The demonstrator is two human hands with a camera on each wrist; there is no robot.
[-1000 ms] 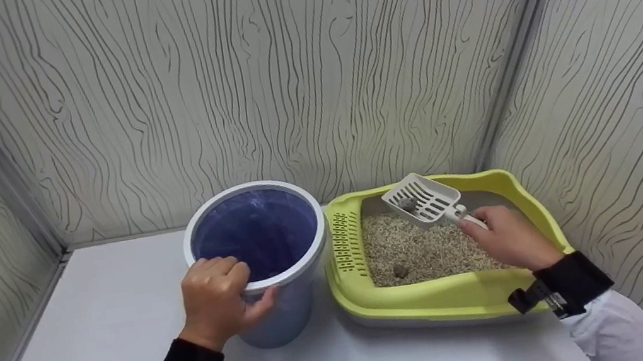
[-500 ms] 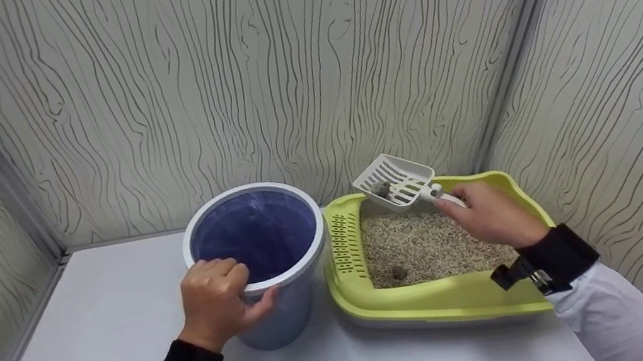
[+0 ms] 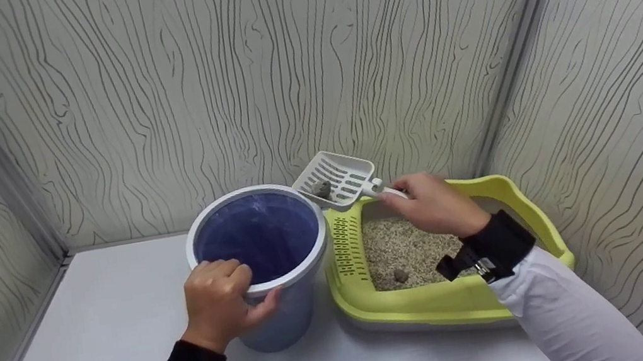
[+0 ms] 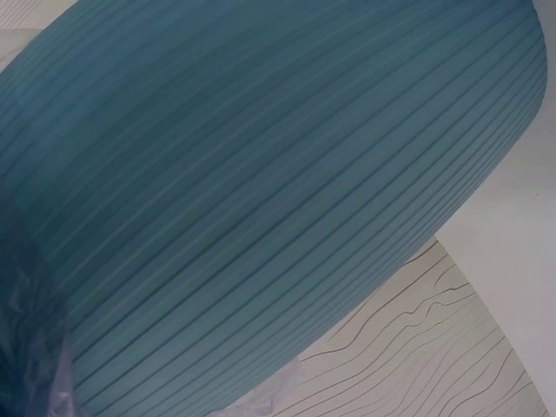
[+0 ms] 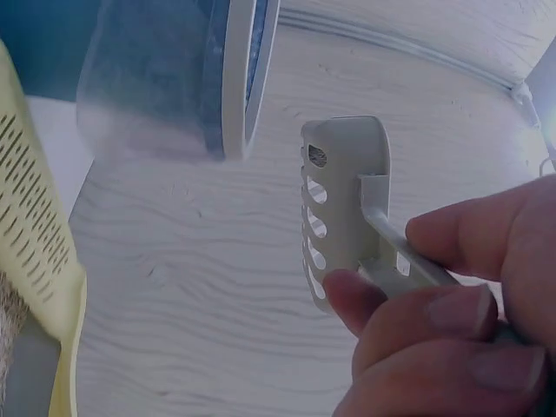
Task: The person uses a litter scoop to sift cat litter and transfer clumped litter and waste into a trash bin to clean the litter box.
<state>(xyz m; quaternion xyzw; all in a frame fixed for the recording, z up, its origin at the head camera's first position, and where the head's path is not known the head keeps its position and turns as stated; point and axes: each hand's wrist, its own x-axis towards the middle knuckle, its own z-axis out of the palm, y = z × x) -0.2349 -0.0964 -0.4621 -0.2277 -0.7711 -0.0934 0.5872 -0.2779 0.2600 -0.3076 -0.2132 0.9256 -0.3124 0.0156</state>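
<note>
My left hand [image 3: 219, 297] grips the near rim of a blue trash bin [image 3: 282, 320] with a white rim and a dark blue liner [image 3: 259, 234]. In the left wrist view only the bin's ribbed wall [image 4: 287, 191] and some liner show. My right hand [image 3: 437, 204] holds a white slotted litter scoop [image 3: 348, 170] by its handle, fingers curled round it in the right wrist view. A grey clump [image 3: 321, 189] lies in the scoop. The scoop's front edge is at the bin's right rim, above the left back corner of a yellow-green litter box [image 3: 429, 304].
Tan litter [image 3: 414, 246] covers the box floor, with another grey clump [image 3: 401, 275] near its front edge. The bin and box stand side by side on a white table [image 3: 109, 339]. Wood-grain panels [image 3: 205, 83] enclose the back and both sides.
My right hand has carried the scoop and its clump left and upward, from over the litter to the bin's rim. The left hand and the bin have stayed nearly still.
</note>
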